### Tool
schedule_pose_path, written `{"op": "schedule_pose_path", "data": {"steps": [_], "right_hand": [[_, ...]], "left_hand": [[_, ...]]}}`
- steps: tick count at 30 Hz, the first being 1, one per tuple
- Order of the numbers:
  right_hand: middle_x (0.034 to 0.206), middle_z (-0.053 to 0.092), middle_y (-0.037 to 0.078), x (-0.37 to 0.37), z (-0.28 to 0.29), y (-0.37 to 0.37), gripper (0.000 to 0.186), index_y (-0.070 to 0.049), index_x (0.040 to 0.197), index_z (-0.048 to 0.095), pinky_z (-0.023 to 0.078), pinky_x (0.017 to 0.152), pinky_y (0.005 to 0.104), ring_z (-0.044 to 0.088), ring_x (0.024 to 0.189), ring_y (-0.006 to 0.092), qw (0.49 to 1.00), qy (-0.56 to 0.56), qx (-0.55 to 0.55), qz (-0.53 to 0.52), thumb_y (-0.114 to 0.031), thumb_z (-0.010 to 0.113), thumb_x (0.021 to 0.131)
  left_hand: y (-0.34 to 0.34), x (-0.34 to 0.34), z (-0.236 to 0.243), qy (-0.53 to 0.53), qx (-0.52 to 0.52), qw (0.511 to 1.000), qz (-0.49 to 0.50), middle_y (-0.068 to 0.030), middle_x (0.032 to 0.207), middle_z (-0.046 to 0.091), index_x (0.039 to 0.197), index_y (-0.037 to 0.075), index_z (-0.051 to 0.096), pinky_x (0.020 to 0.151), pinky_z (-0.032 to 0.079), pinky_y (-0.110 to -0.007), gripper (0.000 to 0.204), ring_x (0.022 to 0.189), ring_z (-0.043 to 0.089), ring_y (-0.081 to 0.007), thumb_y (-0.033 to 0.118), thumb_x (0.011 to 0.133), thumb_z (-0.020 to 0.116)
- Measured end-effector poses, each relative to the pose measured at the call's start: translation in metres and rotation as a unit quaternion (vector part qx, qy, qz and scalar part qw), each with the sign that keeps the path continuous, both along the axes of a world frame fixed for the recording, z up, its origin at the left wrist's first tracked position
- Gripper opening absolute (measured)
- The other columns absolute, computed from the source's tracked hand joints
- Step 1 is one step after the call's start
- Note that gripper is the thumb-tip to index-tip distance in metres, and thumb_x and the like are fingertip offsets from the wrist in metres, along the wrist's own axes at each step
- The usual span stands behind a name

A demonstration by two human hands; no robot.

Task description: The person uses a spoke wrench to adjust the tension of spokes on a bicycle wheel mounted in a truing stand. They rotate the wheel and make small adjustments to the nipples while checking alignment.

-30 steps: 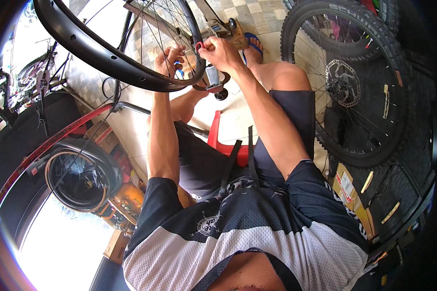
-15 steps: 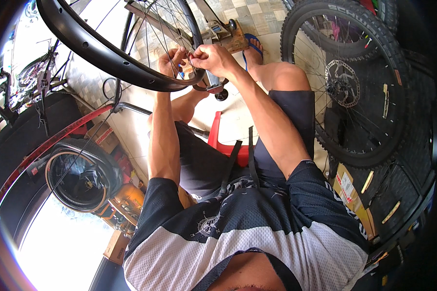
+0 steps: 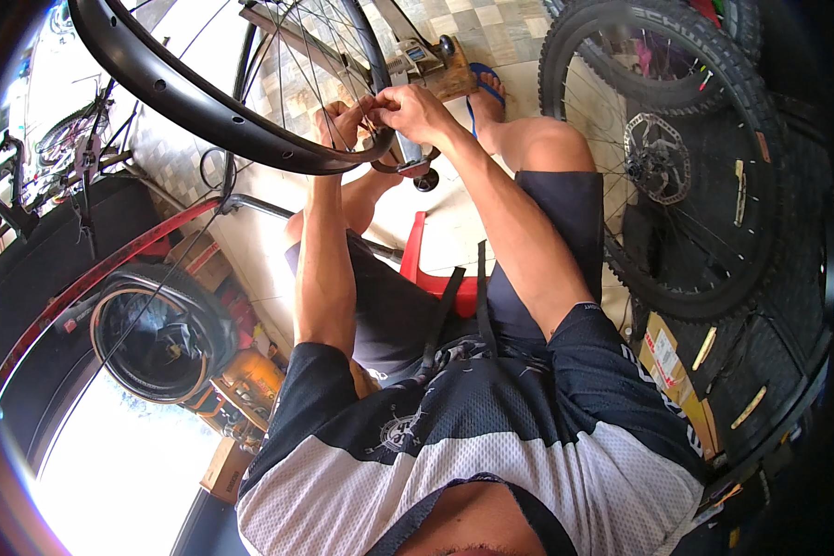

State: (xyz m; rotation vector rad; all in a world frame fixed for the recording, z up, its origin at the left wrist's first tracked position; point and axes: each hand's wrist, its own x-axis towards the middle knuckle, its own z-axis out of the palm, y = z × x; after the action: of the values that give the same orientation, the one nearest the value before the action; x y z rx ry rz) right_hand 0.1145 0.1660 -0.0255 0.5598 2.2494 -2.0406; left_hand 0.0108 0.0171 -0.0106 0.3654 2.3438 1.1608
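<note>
A black bicycle rim (image 3: 204,119) with thin spokes (image 3: 284,69) stands in front of me, with no tyre on it. Beside its near curve and a grey metal stand arm (image 3: 408,150), both my hands meet at the spokes. My left hand (image 3: 339,125) is closed in a pinch among the spokes. Against its fingertips, my right hand (image 3: 411,113) pinches from the other side. Whatever lies between the fingers is too small and hidden to make out.
The stand's base has a wooden block (image 3: 454,76) near my foot in a blue sandal. A red stool (image 3: 415,255) is between my legs. At right leans a tyred wheel with a disc rotor (image 3: 656,157). Lower left hold a tyre (image 3: 148,343) and cardboard boxes (image 3: 227,471).
My left hand has shifted slightly right, and its fingers have drawn in closer to my right fingertips. The rim looks nearly unchanged. The whole view has moved a little.
</note>
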Motion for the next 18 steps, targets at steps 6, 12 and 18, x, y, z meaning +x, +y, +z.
{"op": "schedule_pose_path", "data": {"steps": [6,12,18], "right_hand": [[0.092,0.076,0.012,-0.002,-0.005,-0.003,0.025,0.001,0.106,0.071,0.054,0.076,0.0314,0.071,0.084,0.0182,1.0,0.018,-0.012,-0.014,-0.018,0.069,0.091],[0.091,0.075,0.012,0.0,0.01,0.009,0.032,0.001,0.102,0.071,0.054,0.075,0.0336,0.071,0.081,0.0198,0.994,-0.004,0.043,-0.105,-0.029,0.07,0.089],[0.087,0.074,0.014,0.019,0.033,0.027,0.031,-0.001,0.102,0.07,0.055,0.076,0.0377,0.072,0.081,0.0254,0.979,0.016,0.088,-0.184,-0.029,0.067,0.09]], "left_hand": [[-0.001,0.003,0.008,-0.036,-0.002,0.997,0.073,-0.0008,0.061,0.057,0.068,0.005,0.061,0.044,0.037,-0.025,0.047,0.051,0.048,-0.0075,0.044,0.087,0.078],[-0.013,0.022,0.03,-0.16,0.063,0.979,0.107,-0.0132,0.103,0.073,0.117,-0.002,0.069,0.071,0.056,-0.029,0.061,0.084,0.069,-0.0169,0.052,0.089,0.073],[-0.012,0.027,0.036,-0.2,0.083,0.975,0.045,-0.0109,0.103,0.074,0.118,0.001,0.068,0.071,0.048,-0.023,0.056,0.083,0.066,-0.0108,0.049,0.09,0.073]]}}
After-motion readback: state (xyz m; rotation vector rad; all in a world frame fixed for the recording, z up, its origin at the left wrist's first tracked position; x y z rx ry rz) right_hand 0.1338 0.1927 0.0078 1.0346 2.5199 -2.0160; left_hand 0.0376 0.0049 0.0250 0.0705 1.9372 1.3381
